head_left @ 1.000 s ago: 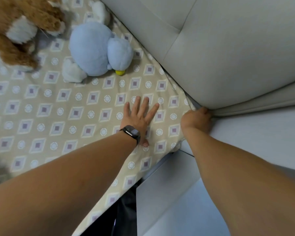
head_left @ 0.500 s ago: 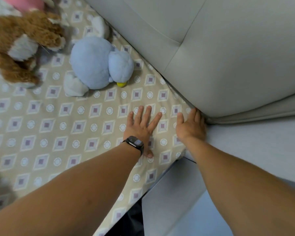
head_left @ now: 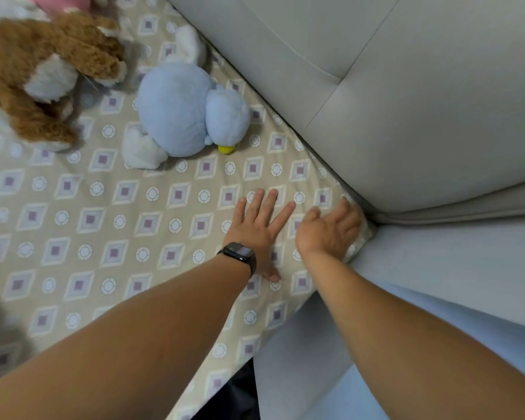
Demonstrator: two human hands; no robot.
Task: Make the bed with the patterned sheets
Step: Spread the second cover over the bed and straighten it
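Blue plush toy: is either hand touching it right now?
No, the blue plush toy lies apart from both the left hand and right hand, which rest on the patterned sheet.

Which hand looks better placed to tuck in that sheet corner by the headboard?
Probably the right hand: it rests on the sheet corner beside the headboard. The left hand lies flat farther in.

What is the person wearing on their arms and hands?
Both forearms are bare, with no sleeves showing. The left hand has a dark smartwatch with a black band and a rectangular face strapped at the wrist. The right hand wears nothing that I can see: no watch, glove or ring.
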